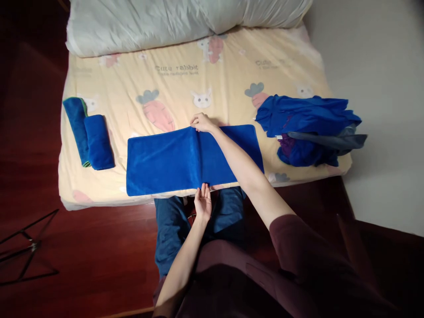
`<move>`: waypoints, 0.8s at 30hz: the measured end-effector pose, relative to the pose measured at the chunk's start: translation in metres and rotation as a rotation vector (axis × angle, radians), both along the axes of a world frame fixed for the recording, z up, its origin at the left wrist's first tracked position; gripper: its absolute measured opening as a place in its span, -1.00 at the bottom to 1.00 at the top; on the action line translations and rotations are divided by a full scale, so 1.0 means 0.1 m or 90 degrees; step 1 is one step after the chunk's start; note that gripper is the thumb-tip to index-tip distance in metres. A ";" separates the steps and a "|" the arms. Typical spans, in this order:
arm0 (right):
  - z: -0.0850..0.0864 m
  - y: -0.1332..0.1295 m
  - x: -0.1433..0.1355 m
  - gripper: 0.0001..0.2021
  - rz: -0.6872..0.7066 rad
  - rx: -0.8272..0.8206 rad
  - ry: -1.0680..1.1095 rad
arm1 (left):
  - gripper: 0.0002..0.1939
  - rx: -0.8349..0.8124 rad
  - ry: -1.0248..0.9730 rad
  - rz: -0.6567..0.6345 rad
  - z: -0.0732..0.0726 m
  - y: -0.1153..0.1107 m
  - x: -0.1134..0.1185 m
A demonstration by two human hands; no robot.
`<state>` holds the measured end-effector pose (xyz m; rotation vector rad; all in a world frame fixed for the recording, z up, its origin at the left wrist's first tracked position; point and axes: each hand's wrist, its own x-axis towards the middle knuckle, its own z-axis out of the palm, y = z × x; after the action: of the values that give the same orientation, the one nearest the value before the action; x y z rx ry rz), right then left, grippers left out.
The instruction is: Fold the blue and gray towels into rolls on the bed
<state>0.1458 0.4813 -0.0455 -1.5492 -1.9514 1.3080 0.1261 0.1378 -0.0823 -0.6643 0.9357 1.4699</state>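
Observation:
A blue towel (159, 161) lies spread lengthwise along the near side of the bed, with a raised crease running across its middle. My right hand (201, 122) pinches the far edge at one end of this crease. At the other end, my left hand (203, 204) is palm up, its fingertips closed on the near edge. To the left rest a rolled blue towel with green edging (76, 126) and a folded blue towel (99, 143), side by side. A crumpled pile of blue cloths (308, 119) sits on the right, with grey and purple pieces in it.
The bed (115, 95) has a yellow sheet printed with carrots and rabbits. A pale quilt (159, 24) is bunched along its far side. A white wall (377, 110) stands at the right. Thin black stand legs (31, 247) are on the dark red floor at left.

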 end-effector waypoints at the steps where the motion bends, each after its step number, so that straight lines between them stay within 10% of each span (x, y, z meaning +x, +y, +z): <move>1: 0.02 -0.01 0.00 -0.92 -0.006 -0.001 0.023 | -0.81 0.006 0.005 -0.003 0.02 -0.01 0.00; 7: 0.43 -0.09 0.09 -0.89 -0.015 0.026 0.127 | -0.89 0.068 0.136 -0.067 0.25 -0.11 -0.07; 14: 1.42 -0.39 0.41 -0.79 -0.003 0.043 0.336 | -0.73 0.177 0.499 -0.130 0.82 -0.20 -0.63; 24: 2.75 -0.98 0.88 -0.64 -0.093 0.427 0.404 | -0.68 0.213 1.070 -0.024 2.41 0.39 -2.10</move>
<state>0.2338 0.3833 0.2293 -0.8007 -1.5805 0.8072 -0.0843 0.1765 0.1590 1.0855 1.7789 1.9487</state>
